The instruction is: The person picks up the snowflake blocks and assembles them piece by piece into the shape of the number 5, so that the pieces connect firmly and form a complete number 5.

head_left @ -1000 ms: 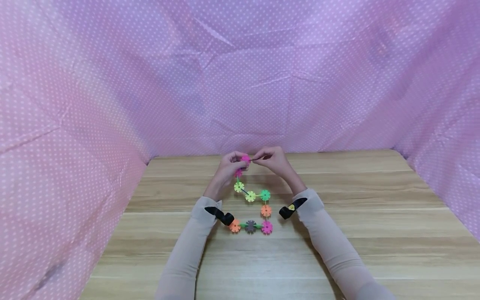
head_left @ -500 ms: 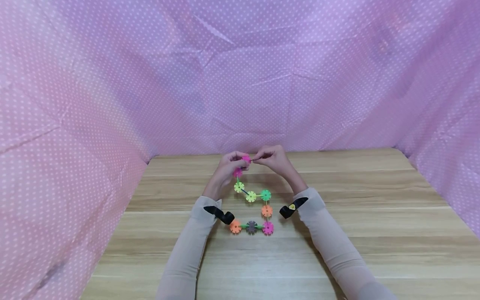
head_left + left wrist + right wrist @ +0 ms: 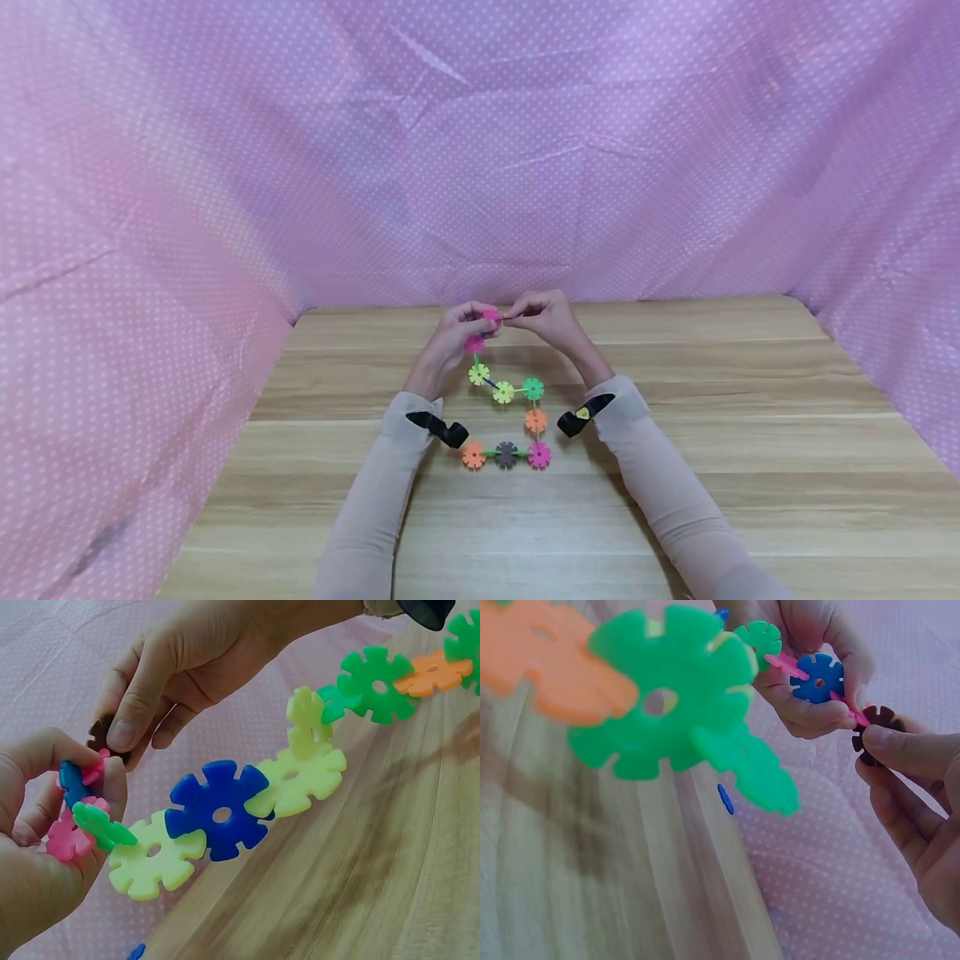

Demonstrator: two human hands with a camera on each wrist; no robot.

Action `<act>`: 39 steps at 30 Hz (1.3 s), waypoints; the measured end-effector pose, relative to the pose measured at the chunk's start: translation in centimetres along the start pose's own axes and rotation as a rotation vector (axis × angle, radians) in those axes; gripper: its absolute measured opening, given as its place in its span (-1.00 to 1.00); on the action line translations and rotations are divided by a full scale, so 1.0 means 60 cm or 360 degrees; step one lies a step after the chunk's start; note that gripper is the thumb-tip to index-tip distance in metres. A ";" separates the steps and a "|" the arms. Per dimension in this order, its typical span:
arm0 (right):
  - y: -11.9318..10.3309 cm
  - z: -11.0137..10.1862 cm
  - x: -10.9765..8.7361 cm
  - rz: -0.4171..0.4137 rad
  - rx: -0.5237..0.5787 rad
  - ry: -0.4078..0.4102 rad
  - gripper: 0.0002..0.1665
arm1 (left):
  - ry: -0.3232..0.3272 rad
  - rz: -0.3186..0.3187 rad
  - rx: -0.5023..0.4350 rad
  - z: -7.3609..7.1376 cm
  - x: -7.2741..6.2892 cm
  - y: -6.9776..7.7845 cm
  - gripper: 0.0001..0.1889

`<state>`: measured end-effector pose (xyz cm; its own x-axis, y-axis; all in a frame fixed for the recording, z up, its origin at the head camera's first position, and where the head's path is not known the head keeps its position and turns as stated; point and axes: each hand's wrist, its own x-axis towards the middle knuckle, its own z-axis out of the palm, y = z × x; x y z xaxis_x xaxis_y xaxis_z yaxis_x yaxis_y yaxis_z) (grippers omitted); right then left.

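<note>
A chain of slotted plastic snowflake discs winds between my forearms in the head view, with a yellow disc (image 3: 503, 392), a green disc (image 3: 533, 388) and an orange disc (image 3: 473, 455) among them. My left hand (image 3: 453, 337) pinches the pink disc (image 3: 491, 317) at the chain's far end. Behind it in the chain sits a blue disc (image 3: 817, 679), partly within that hand. Thumb and fingers of my right hand (image 3: 551, 321) pinch a dark brown disc (image 3: 885, 718). Its edge meets the pink disc; I cannot tell whether their slots are interlocked.
The wooden table (image 3: 675, 467) lies below, and the chain casts a shadow on it in the wrist views. One small blue piece (image 3: 726, 799) is near the table's far edge. Pink dotted cloth (image 3: 480, 167) surrounds the table at the back and sides.
Both hands stay almost in place. The near part of the chain has shifted slightly to the right. The brown disc remains between the right fingers.
</note>
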<state>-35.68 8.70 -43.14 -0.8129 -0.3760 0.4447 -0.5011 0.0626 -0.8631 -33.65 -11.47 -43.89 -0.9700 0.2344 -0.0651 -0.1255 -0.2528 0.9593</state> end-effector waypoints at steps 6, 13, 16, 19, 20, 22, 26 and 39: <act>0.003 -0.002 0.000 0.0114 -0.0106 -0.0016 -0.90 | -0.0007 0.0000 0.0105 -0.001 0.001 0.000 -0.81; 0.001 -0.005 0.001 0.0199 -0.0155 -0.0085 -0.85 | -0.0058 -0.0020 0.0232 -0.009 0.002 0.004 -0.83; -0.002 -0.005 0.002 0.0213 -0.0147 -0.0126 -0.83 | -0.0081 -0.0026 0.0297 -0.015 0.001 0.006 -0.83; -0.003 -0.005 0.003 0.0220 -0.0150 -0.0155 -0.84 | -0.0100 -0.0039 0.0344 -0.020 -0.001 0.007 -0.81; -0.004 -0.005 0.003 0.0223 -0.0147 -0.0162 -0.84 | -0.0107 -0.0045 0.0358 -0.022 -0.001 0.007 -0.79; -0.006 -0.005 0.003 0.0233 -0.0152 -0.0172 -0.84 | -0.0108 -0.0054 0.0380 -0.028 -0.003 0.006 -0.76; -0.005 -0.008 0.008 0.0246 -0.0147 -0.0225 -0.82 | -0.0077 -0.0065 0.0409 -0.041 -0.007 0.000 -0.72; 0.011 -0.003 0.061 0.0343 -0.0324 -0.0437 -0.75 | -0.0079 -0.0179 0.0181 -0.090 -0.035 -0.001 -0.58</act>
<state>-39.06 7.51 -42.06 -0.8100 -0.5657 0.1545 -0.3990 0.3385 -0.8522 -32.75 -17.02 -45.31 -0.9393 0.3021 -0.1626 -0.2053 -0.1155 0.9719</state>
